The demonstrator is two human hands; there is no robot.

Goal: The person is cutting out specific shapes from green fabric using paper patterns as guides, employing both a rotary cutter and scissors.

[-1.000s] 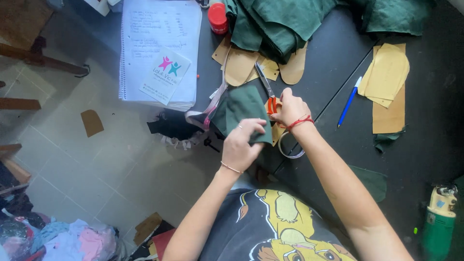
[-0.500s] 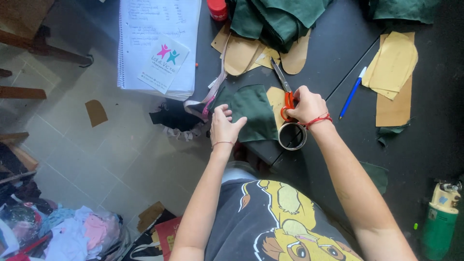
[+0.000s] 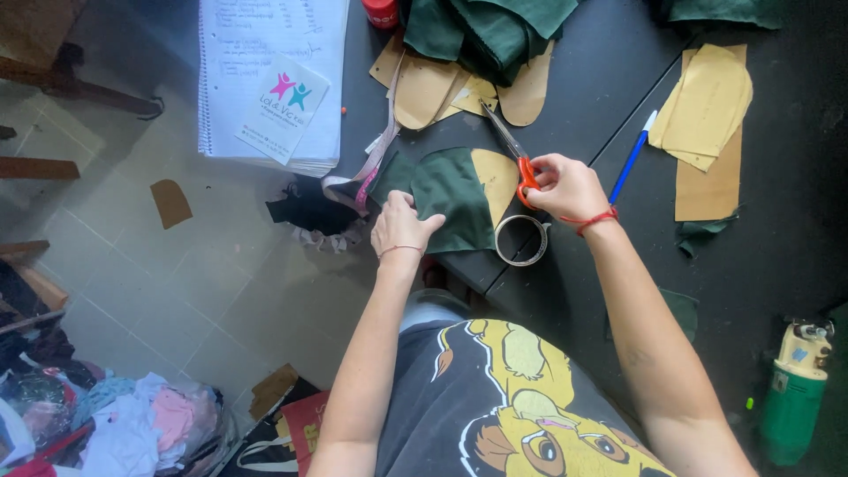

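The green fabric piece [image 3: 450, 199] lies flat at the near edge of the dark surface [image 3: 601, 97], with a tan paper pattern [image 3: 496, 175] showing along its right side. In the head view, the left hand [image 3: 399, 223] rests on the fabric's lower left part, fingers together and pressing it down. The right hand [image 3: 565, 185] is closed around the orange handles of the scissors [image 3: 512, 150], whose blades point up and left over the pattern's top edge. A roll of tape [image 3: 521, 240] lies just below that hand, at the surface's edge. A blue pen [image 3: 632, 157] lies just right of the hand. Folded green cloth [image 3: 486, 31] and more tan pattern pieces [image 3: 433, 88] sit toward the far edge; a spiral notebook [image 3: 265, 79] overhangs the far left corner. A green canister [image 3: 795, 393] stands at the right.
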